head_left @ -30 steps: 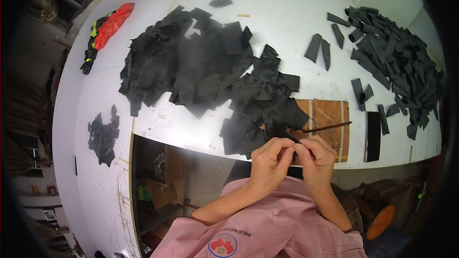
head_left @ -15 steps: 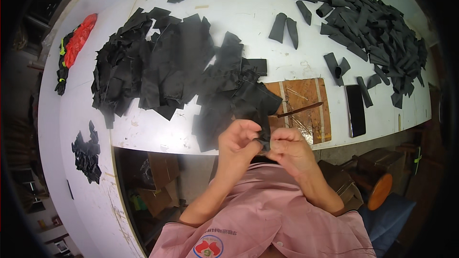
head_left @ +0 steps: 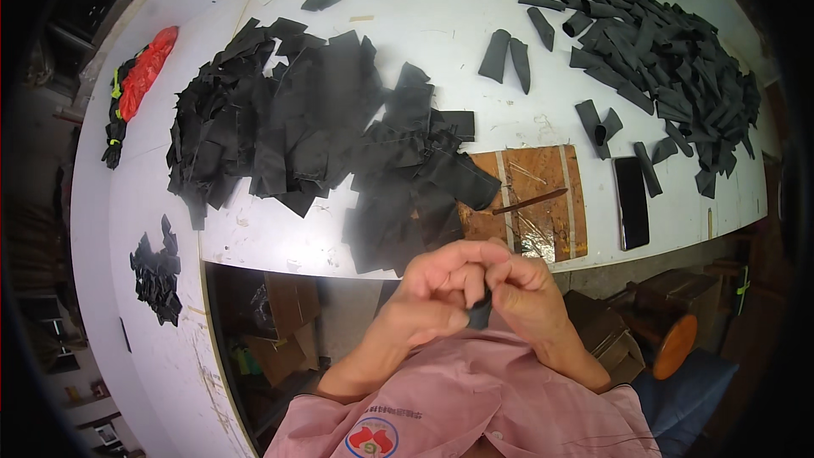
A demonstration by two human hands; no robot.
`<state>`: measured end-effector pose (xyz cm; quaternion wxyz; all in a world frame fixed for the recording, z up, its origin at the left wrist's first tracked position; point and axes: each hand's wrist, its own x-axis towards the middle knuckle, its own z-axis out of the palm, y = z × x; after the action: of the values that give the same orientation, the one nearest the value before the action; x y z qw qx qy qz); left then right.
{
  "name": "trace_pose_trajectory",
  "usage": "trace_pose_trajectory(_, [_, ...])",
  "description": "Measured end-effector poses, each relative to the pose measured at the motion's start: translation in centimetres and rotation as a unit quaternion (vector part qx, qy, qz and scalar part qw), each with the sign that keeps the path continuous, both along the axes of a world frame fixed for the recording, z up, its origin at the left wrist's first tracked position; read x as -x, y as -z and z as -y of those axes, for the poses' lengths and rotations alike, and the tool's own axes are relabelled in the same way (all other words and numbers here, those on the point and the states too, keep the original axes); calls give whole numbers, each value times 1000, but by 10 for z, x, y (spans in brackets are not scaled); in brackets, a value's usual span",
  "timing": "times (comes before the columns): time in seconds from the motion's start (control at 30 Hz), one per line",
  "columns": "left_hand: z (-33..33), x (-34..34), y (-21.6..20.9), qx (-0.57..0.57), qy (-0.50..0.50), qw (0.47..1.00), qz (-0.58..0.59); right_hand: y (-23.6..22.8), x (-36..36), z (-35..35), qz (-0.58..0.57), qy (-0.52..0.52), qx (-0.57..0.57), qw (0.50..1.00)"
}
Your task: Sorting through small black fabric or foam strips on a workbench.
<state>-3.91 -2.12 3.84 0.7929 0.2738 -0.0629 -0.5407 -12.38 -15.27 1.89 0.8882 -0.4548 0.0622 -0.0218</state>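
1. At 10 o'clock, one red-and-black plastic bundle with yellow-green ties (head_left: 146, 75) lies near the worktop's (head_left: 229, 242) outer left edge.
2. Between 8 and 9 o'clock, one small pile of black scraps (head_left: 157, 276); its pieces overlap too much to count.
3. At 10 o'clock, nearer the centre, one large heap of black fabric pieces (head_left: 288, 119), uncountable, spreads to the near edge.
4. At 11 o'clock, one separate black piece (head_left: 320, 0); white surface runs from there toward 1 o'clock.
5. Between 5 and 6 o'clock, the left hand (head_left: 428, 297), fingers curled, thumb pressed on one short dark fabric tube (head_left: 479, 315).
6. That tube is at 5 o'clock, between both hands, on the wearer's side of the near edge.
7. At 1 o'clock, two dark tubes (head_left: 494, 55) lie side by side.
8. At 4 o'clock, the right hand (head_left: 532, 298) pinches the same tube, thumb and fingers together.
9. Toward 3 o'clock, one wooden board (head_left: 555, 233) carries one brown strip (head_left: 534, 201).
10. At 3 o'clock, one smartphone (head_left: 630, 203).
11. At 2 o'clock, one tube heap (head_left: 670, 76), uncountable.
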Motion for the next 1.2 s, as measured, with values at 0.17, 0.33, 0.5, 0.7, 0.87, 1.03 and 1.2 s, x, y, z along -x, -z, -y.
trace_pose_trajectory(0.17, [2, 13, -15, -87, -122, 975, 167, -20, -5, 8, 10, 161, 301, 940])
trace_pose_trajectory(0.33, [2, 6, -11, -77, -106, 991, 23, -10, -4, 10, 12, 142, 294, 945])
trace_pose_trajectory(0.5, [-5, 7, -8, 123, 107, 981, -101, -19, 2, 4, 47, 80, 183, 979])
trace_pose_trajectory(0.7, [13, 29, -24, -202, -145, 892, 377, -17, -2, 17, 47, 118, 185, 974])
trace_pose_trajectory(0.87, [31, 20, -31, -203, -270, 802, 494, -47, -11, 24, 148, 217, 399, 879])
trace_pose_trajectory(1.03, [46, -13, -53, 105, -74, 991, 35, -85, -24, 50, 80, 139, 391, 906])
trace_pose_trajectory(1.2, [59, -32, -55, 291, 90, 931, -200, -85, -49, 70, -8, -12, 109, 994])
